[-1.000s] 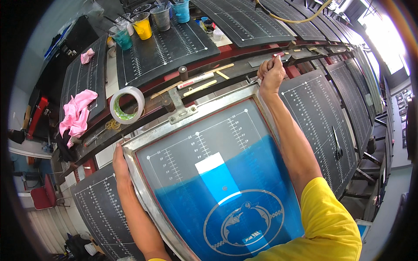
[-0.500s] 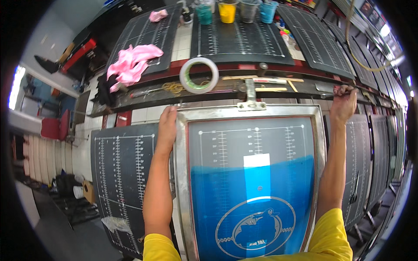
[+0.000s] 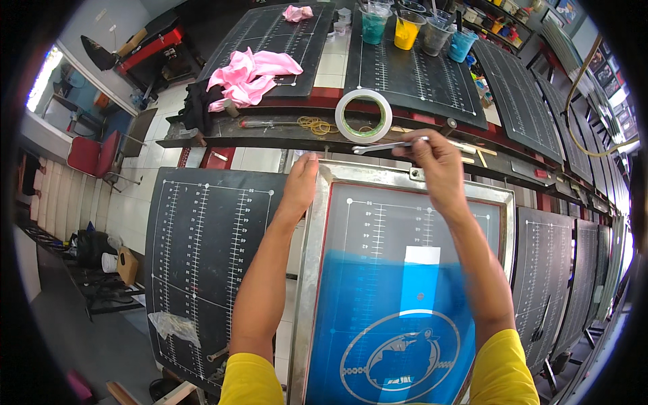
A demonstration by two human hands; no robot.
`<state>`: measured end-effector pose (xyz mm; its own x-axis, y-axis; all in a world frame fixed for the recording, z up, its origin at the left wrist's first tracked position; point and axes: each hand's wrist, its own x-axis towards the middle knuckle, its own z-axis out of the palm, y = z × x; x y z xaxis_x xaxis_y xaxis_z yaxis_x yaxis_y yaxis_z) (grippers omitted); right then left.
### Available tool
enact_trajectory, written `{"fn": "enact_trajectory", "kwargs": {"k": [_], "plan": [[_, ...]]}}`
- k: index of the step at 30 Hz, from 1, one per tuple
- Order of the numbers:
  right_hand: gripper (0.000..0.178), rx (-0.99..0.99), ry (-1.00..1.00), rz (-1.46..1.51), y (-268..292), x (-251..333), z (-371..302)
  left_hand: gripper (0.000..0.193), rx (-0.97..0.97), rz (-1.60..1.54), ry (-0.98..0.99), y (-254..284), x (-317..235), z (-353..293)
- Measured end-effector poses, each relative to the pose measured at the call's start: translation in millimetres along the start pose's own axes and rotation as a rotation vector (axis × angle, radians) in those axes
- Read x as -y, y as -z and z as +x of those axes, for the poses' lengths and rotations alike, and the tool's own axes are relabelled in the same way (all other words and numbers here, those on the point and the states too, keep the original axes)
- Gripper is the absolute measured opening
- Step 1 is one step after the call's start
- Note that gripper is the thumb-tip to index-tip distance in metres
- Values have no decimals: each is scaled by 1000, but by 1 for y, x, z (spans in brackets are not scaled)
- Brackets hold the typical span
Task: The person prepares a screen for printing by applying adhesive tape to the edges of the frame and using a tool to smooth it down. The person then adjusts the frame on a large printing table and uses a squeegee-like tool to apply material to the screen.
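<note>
A silk-screen frame (image 3: 310, 270) with a metal border, blue-coated mesh and a round bird design lies in front of me. My left hand (image 3: 300, 183) grips its far left corner; some of the fingers are hidden behind the edge. Above the frame's far edge, my right hand (image 3: 439, 165) is closed round a metal wrench (image 3: 381, 146). The wrench's open jaw points left, just below the roll of tape (image 3: 342, 116). My right hand and wrist partly cover the bracket at the middle of the frame's far side.
Black marked boards (image 3: 209, 263) stand around the frame. A dark rail (image 3: 270, 138) runs behind it, carrying sticks and yellow rubber bands (image 3: 316, 125). Farther back are a pink cloth (image 3: 250, 77) and plastic cups of coloured ink (image 3: 406, 32). A hose (image 3: 574, 94) hangs at right.
My right hand has come left from the frame's far right corner to the bracket, bringing the wrench into clear sight. My left hand stays at the left corner. The whole view has shifted and tilted.
</note>
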<state>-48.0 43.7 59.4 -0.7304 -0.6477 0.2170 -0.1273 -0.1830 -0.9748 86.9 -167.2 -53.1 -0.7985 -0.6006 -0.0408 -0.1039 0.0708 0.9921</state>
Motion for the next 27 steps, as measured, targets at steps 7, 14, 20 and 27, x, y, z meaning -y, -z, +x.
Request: {"fn": "enact_trajectory", "kwargs": {"k": [7,14,20,27], "plan": [[20,32,-71,-38,-28,-33,11,47,-14,-65,78,-4,-5,-4],[19,50,-58,-73,-42,-36,12,40,-21,-122,45,-4,-3,-4],[17,47,-45,-67,-43,-46,4,42,51,-123,36,-4,-3,-2],[11,120,188,-309,-58,-42,10,41,13,-139,46,-4,-10,-4]]}}
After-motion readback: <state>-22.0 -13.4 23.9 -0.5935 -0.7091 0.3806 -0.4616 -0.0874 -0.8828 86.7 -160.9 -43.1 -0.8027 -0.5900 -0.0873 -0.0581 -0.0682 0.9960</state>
